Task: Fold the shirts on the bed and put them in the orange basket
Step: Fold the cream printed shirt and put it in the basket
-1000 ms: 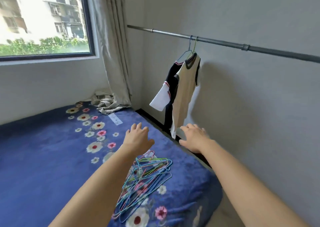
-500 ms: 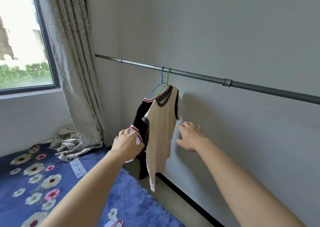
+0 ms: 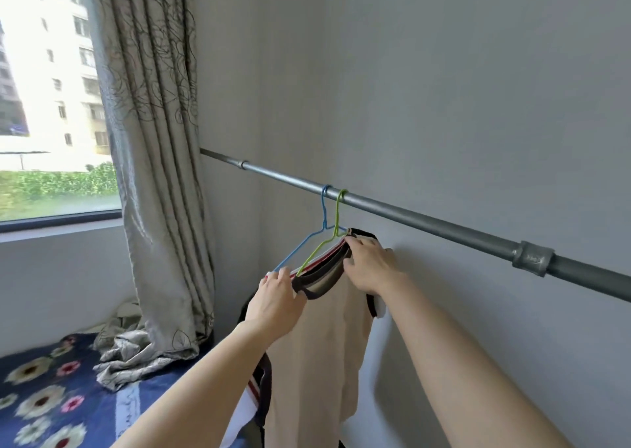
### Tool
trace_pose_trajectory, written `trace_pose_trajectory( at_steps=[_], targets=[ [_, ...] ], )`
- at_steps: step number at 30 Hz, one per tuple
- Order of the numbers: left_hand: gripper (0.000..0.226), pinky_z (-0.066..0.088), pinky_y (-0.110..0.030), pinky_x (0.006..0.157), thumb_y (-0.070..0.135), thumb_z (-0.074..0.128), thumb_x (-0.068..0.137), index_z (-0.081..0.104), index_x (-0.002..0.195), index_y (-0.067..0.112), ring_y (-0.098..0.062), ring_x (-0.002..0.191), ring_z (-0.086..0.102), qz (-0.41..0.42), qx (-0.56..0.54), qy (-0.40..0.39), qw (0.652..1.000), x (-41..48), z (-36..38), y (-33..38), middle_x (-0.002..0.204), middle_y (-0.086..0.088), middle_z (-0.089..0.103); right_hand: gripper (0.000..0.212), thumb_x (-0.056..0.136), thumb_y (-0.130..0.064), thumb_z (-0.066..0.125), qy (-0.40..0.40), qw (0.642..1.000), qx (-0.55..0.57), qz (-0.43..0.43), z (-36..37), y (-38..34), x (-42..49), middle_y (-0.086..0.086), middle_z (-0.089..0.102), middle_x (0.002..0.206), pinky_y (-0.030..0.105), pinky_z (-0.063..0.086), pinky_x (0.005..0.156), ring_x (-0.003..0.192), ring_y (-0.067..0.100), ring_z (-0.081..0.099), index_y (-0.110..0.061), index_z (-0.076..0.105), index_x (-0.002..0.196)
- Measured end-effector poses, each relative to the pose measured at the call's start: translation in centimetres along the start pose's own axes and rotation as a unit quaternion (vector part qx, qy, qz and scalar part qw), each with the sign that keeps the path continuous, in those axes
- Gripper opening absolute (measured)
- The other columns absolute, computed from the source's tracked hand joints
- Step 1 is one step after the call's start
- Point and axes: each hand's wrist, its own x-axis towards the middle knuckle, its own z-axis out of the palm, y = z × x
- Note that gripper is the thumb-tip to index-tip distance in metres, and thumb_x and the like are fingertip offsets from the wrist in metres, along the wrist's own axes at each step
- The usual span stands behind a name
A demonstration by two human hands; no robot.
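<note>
the beige shirt (image 3: 317,345) is hung on the green hanger (image 3: 336,215) under the rail (image 3: 426,222), and a dark shirt (image 3: 264,389) on the blue hanger (image 3: 323,208) is hooked on the rail just beside it. the collar is pinched by the curled fingers of the left hand (image 3: 276,307), and the far shoulder is gripped by the right hand (image 3: 370,266) just below the rail. if the shirt is pulled before the neck is eased over the wire ends, the collar may be stretched, or the green hanger dragged off the rail. the blue hanger may also be snagged and the dark shirt dropped. the orange basket is not seen.
</note>
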Motion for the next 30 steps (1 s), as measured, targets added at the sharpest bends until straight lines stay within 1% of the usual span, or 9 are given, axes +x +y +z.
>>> trace_pose_trajectory(
  at_steps=[3, 7, 12, 14, 16, 19, 23, 26, 30],
  targets=[
    [0.029, 0.039, -0.028, 0.076, 0.024, 0.044, 0.097, 0.049, 0.123, 0.013, -0.023, 0.099, 0.050, -0.012, -0.024, 0.017, 0.999, 1.9, 1.2, 0.5, 0.105, -0.004, 0.052, 0.050, 0.102, -0.026, 0.027, -0.032, 0.988, 0.148, 0.013, 1.5, -0.5, 3.1, 0.007, 0.030, 0.154, 0.040, 0.036, 0.103, 0.133, 0.028, 0.038, -0.023, 0.018, 0.151],
    [0.023, 0.036, -0.030, 0.059, 0.022, 0.038, 0.100, 0.059, 0.099, 0.012, -0.021, 0.072, 0.048, -0.063, -0.128, 0.106, 0.984, 3.3, 3.2, 0.2, 0.074, 0.006, 0.047, 0.049, 0.102, -0.021, 0.031, -0.037, 0.910, 0.409, 0.057, 3.6, -1.8, 6.1, 0.007, 0.037, 0.147, 0.037, 0.037, 0.098, 0.123, 0.024, 0.046, -0.019, 0.024, 0.150],
    [0.020, 0.028, -0.031, 0.050, 0.028, 0.040, 0.099, 0.052, 0.087, 0.017, -0.026, 0.066, 0.048, -0.025, -0.108, 0.200, 0.973, 3.2, 3.0, -0.7, 0.067, 0.003, 0.053, 0.024, 0.087, -0.003, 0.057, 0.103, 0.692, 0.688, 0.193, 3.4, -3.3, 7.2, 0.012, 0.062, 0.081, 0.022, 0.051, 0.060, 0.062, 0.015, 0.058, -0.001, 0.051, 0.110],
    [0.021, 0.028, -0.031, 0.048, 0.029, 0.044, 0.096, 0.051, 0.083, 0.016, -0.026, 0.062, 0.048, -0.001, -0.099, 0.227, 0.969, 3.0, 1.8, -1.3, 0.062, 0.003, 0.051, 0.013, 0.085, 0.000, 0.059, 0.093, 0.613, 0.757, 0.205, 2.3, -4.0, 6.8, 0.011, 0.064, 0.072, 0.019, 0.053, 0.054, 0.056, 0.015, 0.061, 0.005, 0.060, 0.097],
    [0.018, 0.035, -0.033, 0.051, 0.029, 0.048, 0.093, 0.052, 0.081, 0.016, -0.027, 0.062, 0.049, 0.003, -0.088, 0.244, 0.966, 2.1, 0.5, -2.1, 0.062, 0.002, 0.052, 0.008, 0.085, 0.000, 0.059, 0.049, 0.567, 0.799, 0.195, 1.1, -4.9, 5.7, 0.009, 0.065, 0.068, 0.019, 0.054, 0.053, 0.055, 0.016, 0.062, 0.001, 0.062, 0.078],
    [0.012, 0.038, -0.034, 0.056, 0.021, 0.050, 0.088, 0.054, 0.077, 0.016, -0.024, 0.060, 0.047, -0.004, -0.104, 0.261, 0.960, -0.4, -1.3, -3.9, 0.061, 0.003, 0.050, 0.010, 0.084, 0.002, 0.056, -0.009, 0.561, 0.815, 0.145, -0.4, -6.8, 3.6, 0.010, 0.065, 0.069, 0.020, 0.055, 0.053, 0.057, 0.018, 0.062, -0.002, 0.061, 0.077],
    [0.017, 0.026, -0.034, 0.067, 0.022, 0.033, 0.079, 0.032, 0.061, 0.023, -0.020, 0.064, 0.038, -0.009, -0.073, 0.277, 0.958, -4.7, -4.2, -6.5, 0.062, 0.006, 0.043, 0.006, 0.086, 0.006, 0.056, 0.010, 0.563, 0.822, 0.086, -1.0, -11.3, -0.2, 0.009, 0.063, 0.069, 0.021, 0.056, 0.056, 0.054, 0.013, 0.064, 0.002, 0.059, 0.086],
    [0.021, 0.024, -0.036, 0.077, 0.018, 0.033, 0.086, 0.043, 0.068, 0.017, -0.025, 0.080, 0.043, -0.088, -0.016, 0.255, 0.963, -7.9, -8.0, -8.6, 0.073, 0.000, 0.050, 0.004, 0.089, 0.004, 0.057, 0.009, 0.589, 0.807, 0.038, -1.7, -15.6, -3.6, 0.011, 0.064, 0.074, 0.024, 0.058, 0.061, 0.058, 0.014, 0.065, 0.001, 0.058, 0.087],
    [0.021, 0.035, -0.037, 0.074, 0.017, 0.035, 0.093, 0.056, 0.090, 0.013, -0.026, 0.081, 0.045, -0.161, 0.083, 0.202, 0.963, -13.6, -14.0, -12.7, 0.084, -0.004, 0.052, 0.009, 0.094, 0.001, 0.051, 0.004, 0.611, 0.791, -0.018, -2.9, -22.5, -8.3, 0.013, 0.066, 0.078, 0.029, 0.059, 0.064, 0.067, 0.022, 0.068, 0.006, 0.055, 0.100]
  ],
)
